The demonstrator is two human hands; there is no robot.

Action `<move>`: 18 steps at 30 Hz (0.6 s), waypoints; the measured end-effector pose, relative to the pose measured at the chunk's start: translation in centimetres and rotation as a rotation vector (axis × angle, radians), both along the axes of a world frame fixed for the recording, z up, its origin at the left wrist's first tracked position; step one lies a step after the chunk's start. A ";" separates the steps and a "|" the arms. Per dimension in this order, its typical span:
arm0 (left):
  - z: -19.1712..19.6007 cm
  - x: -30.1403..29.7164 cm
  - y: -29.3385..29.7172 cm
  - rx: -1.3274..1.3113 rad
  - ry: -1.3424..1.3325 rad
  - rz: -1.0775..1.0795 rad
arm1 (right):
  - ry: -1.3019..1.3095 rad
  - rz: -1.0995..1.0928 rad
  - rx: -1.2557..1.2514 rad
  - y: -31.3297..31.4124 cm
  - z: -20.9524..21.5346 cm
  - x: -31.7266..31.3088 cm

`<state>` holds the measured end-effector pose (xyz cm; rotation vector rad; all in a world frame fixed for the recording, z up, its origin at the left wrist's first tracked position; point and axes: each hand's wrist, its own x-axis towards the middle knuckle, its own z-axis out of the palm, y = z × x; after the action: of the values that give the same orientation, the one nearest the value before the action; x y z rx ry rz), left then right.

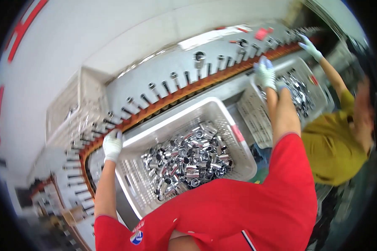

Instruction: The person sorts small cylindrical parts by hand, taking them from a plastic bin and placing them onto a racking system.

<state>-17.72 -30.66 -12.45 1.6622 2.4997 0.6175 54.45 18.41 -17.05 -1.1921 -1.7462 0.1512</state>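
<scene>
Closest to my head camera is the red shirt point(222, 205) of the wearer, its two short sleeves leading out to bare forearms and pale gloves. Just past the shirt lies the large grey-white crate point(171, 112), a red patch point(237, 133) on its right-hand rim and a heap of shiny chrome pieces point(188, 161) spread over its perforated bottom. My left hand point(112, 145) is at the crate's far left corner, right beside the curved track; I cannot tell how far its grip is open or whether it has hold of anything. My right hand point(265, 72) reaches out to the near edge of the track, its outline smeared and doubled, so I cannot read that grip either. Below it I see a second crate point(251, 113) with more chrome parts point(299, 94), and beside that a co-worker in a mustard shirt point(331, 150), whose gloved hand point(310, 47) is up near the track too.

Beyond the crates, the orange-brown track point(171, 98) bends round a grey desk point(151, 75), lined with dark rods, several topped by chrome pieces. Farther off I make out a bright red item point(262, 33) and a pale crate point(63, 108) at left.
</scene>
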 end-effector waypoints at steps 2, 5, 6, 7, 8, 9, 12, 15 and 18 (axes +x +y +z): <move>-1.1 0.2 0.9 0.046 0.034 -0.005 | 0.322 0.038 -0.272 -0.4 0.6 1.8; -0.7 0.0 -2.2 -0.036 0.045 0.061 | 0.270 0.228 -0.451 -3.3 2.2 -3.9; -0.3 -0.3 -1.8 -0.042 0.060 0.076 | 0.259 0.275 -0.488 -4.3 4.2 -7.0; 0.0 -0.6 -2.6 -0.055 0.072 0.103 | 0.244 0.333 -0.531 -6.4 6.5 -14.4; 0.4 -0.6 -3.4 -0.052 0.075 0.119 | 0.222 0.380 -0.556 -9.4 10.2 -16.5; 0.9 -0.1 -3.3 -0.059 0.046 0.144 | 0.216 0.354 -0.540 -13.1 10.0 -13.7; -0.5 -1.0 -2.8 -0.053 0.005 0.131 | -0.392 0.446 -0.359 -20.7 17.7 -37.4; 0.0 -0.8 -0.8 -0.007 0.053 0.085 | -0.544 0.408 -0.411 -19.4 17.8 -40.7; -0.6 -1.7 -1.1 -0.009 0.094 0.088 | -0.466 0.379 -0.170 -24.2 16.0 -41.0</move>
<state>-19.39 -31.72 -13.07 1.6227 2.6491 0.5467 13.47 -5.81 -1.03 -1.0577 -2.4045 0.2674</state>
